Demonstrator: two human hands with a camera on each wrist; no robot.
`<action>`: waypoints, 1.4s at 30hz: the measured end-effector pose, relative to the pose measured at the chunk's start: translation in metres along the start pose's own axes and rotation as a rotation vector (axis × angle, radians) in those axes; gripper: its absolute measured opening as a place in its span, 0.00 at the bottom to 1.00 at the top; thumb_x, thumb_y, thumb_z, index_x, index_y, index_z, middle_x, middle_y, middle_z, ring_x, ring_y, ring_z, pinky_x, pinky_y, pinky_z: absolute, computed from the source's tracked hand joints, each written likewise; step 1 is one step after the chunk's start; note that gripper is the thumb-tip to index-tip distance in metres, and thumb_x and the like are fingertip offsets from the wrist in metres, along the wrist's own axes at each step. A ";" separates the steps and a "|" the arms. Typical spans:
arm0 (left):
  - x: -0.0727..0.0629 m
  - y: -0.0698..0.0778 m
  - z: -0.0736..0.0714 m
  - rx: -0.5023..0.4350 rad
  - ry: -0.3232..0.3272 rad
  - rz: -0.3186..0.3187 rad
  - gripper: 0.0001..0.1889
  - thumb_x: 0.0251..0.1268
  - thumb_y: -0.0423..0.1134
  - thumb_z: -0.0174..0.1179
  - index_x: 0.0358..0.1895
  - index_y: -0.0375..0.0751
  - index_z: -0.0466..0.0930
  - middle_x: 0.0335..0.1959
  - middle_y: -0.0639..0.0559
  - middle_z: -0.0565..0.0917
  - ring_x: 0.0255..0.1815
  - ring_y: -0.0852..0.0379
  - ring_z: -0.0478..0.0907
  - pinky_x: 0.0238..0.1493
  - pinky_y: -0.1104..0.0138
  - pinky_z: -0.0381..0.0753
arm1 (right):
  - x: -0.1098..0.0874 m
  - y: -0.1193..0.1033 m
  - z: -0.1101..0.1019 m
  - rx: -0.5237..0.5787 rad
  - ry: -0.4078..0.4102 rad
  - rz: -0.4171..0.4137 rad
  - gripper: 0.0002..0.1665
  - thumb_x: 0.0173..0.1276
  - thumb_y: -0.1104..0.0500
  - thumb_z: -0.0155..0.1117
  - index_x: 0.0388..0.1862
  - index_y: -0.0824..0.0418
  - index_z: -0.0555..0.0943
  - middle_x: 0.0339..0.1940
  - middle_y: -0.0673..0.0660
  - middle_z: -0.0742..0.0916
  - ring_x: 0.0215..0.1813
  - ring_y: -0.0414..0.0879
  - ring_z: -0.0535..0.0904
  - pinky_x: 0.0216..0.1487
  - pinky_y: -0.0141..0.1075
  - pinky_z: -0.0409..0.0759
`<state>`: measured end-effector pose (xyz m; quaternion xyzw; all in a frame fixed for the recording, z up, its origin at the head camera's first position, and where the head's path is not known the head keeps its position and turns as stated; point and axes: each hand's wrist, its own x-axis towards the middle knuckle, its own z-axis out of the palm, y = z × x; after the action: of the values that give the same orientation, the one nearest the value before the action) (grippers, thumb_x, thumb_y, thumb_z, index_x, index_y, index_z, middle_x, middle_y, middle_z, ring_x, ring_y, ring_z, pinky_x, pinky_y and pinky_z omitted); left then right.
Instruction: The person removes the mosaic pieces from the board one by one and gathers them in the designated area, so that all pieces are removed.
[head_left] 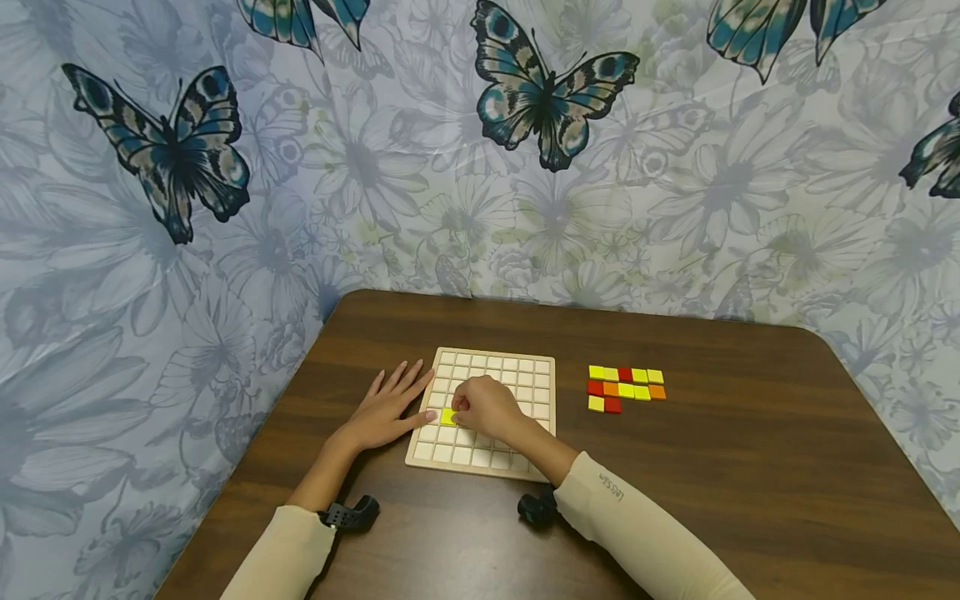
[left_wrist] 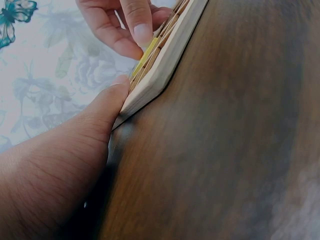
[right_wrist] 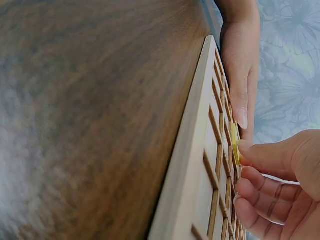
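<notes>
A pale wooden grid board point(head_left: 420, 464) with rows of square cells lies on the table. On its left side, a yellow square tile point(head_left: 447, 417) sits at one cell. My right hand point(head_left: 487, 408) reaches over the board, its thumb and fingertips pinching that tile at its right edge; the right wrist view shows the thumb on the yellow tile point(right_wrist: 235, 144). With fingers spread, my left hand point(head_left: 386, 414) rests along the board's left edge. Its thumb lies on the frame, close to the tile. In the left wrist view the board edge partly hides the yellow tile point(left_wrist: 146, 56).
Right of the board, loose red, orange and yellow tiles point(head_left: 626, 390) lie in three short rows on the brown wooden table point(head_left: 750, 467). A cloth with butterflies point(head_left: 555, 96) hangs behind the table. Black bands with cameras point(head_left: 352, 514) are worn at the wrists.
</notes>
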<state>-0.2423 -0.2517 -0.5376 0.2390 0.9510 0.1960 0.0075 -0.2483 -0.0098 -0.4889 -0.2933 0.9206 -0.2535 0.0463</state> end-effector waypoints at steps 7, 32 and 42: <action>0.002 0.002 0.001 0.003 0.004 0.006 0.42 0.74 0.65 0.52 0.83 0.51 0.50 0.83 0.44 0.48 0.83 0.37 0.41 0.75 0.35 0.34 | -0.001 0.001 -0.002 0.017 0.003 0.007 0.06 0.61 0.59 0.78 0.29 0.56 0.87 0.23 0.45 0.84 0.26 0.36 0.77 0.29 0.31 0.77; -0.001 0.000 0.004 -0.007 0.019 0.008 0.43 0.73 0.65 0.53 0.83 0.52 0.51 0.83 0.43 0.50 0.83 0.37 0.41 0.75 0.35 0.34 | -0.031 0.005 -0.018 0.183 0.134 -0.071 0.04 0.65 0.66 0.73 0.33 0.58 0.89 0.28 0.47 0.88 0.29 0.36 0.78 0.33 0.29 0.78; 0.002 0.000 0.004 -0.009 0.005 0.003 0.44 0.72 0.66 0.52 0.84 0.53 0.48 0.84 0.45 0.47 0.83 0.38 0.39 0.75 0.35 0.31 | -0.058 0.026 -0.047 0.195 0.205 -0.063 0.03 0.64 0.66 0.74 0.33 0.59 0.89 0.29 0.47 0.88 0.31 0.39 0.80 0.33 0.31 0.79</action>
<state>-0.2435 -0.2496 -0.5417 0.2400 0.9497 0.2011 0.0058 -0.2249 0.0617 -0.4644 -0.2886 0.8818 -0.3719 -0.0278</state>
